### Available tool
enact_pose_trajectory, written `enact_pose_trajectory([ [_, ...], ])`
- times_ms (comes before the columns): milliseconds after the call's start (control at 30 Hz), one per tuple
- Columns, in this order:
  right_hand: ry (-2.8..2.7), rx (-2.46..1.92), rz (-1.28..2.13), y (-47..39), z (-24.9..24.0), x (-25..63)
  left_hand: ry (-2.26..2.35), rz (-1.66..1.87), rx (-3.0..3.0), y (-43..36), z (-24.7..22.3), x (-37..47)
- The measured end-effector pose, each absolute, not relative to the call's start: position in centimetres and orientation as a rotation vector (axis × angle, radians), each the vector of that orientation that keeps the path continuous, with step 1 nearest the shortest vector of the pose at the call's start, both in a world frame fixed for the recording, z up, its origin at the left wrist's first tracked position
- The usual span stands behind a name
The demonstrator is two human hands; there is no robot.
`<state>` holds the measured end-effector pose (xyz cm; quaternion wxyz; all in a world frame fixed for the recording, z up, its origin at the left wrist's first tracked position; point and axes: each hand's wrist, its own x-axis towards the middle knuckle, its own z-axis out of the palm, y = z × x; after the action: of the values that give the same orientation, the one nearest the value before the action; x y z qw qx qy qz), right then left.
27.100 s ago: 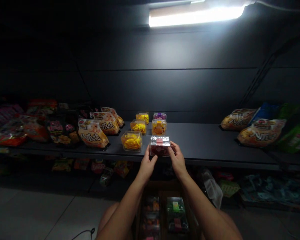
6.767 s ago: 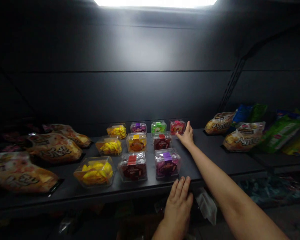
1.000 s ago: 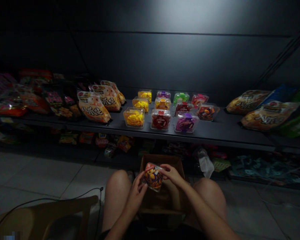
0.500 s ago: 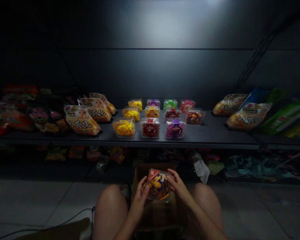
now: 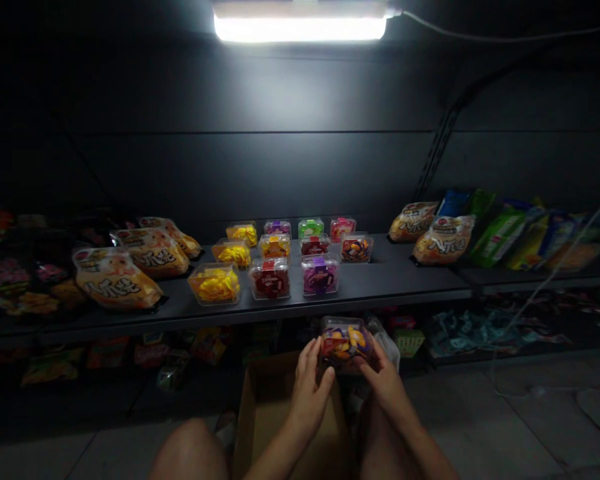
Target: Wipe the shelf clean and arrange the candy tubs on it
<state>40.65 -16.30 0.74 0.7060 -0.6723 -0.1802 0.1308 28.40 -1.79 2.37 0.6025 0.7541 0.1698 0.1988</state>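
Between my two hands is a clear plastic box of candy point(image 5: 347, 341) with orange and dark wrappers inside, held just in front of the shelf edge. My left hand point(image 5: 311, 380) grips its left side, thumb towards me. On the right side, my right hand point(image 5: 381, 373) has its fingers closed round the box. Similar clear boxes stand in rows on the shelf point(image 5: 380, 287): a purple-labelled box point(image 5: 321, 275), a dark red box point(image 5: 271, 279) and a yellow box point(image 5: 215, 285) in front. Behind, at the right, sits a box with orange and dark wrappers point(image 5: 357, 248).
An open cardboard box point(image 5: 267, 400) is on the floor between my knees. Snack bags point(image 5: 117, 280) stand at the left of the shelf, more bags point(image 5: 444, 240) at the right. A lit lamp point(image 5: 300, 28) hangs above; a white cable point(image 5: 550, 287) runs down at the right.
Both hands have raised the candy box from above the cardboard box, forward and right to the shelf edge. The box has tipped in my hands. My view has tilted up and turned right.
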Motion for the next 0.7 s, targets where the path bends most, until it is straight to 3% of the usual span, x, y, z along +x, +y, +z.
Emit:
enact_pose_trajectory([
  [433,-0.376,-1.707,-0.306,-16.1,6.1,50.6,0.066,0.525,1.793,-4.7,7.5,39.4],
  [700,-0.402,-1.607,-0.308,-15.6,6.5,55.8,0.071,0.504,1.823,-5.4,8.6,42.2],
])
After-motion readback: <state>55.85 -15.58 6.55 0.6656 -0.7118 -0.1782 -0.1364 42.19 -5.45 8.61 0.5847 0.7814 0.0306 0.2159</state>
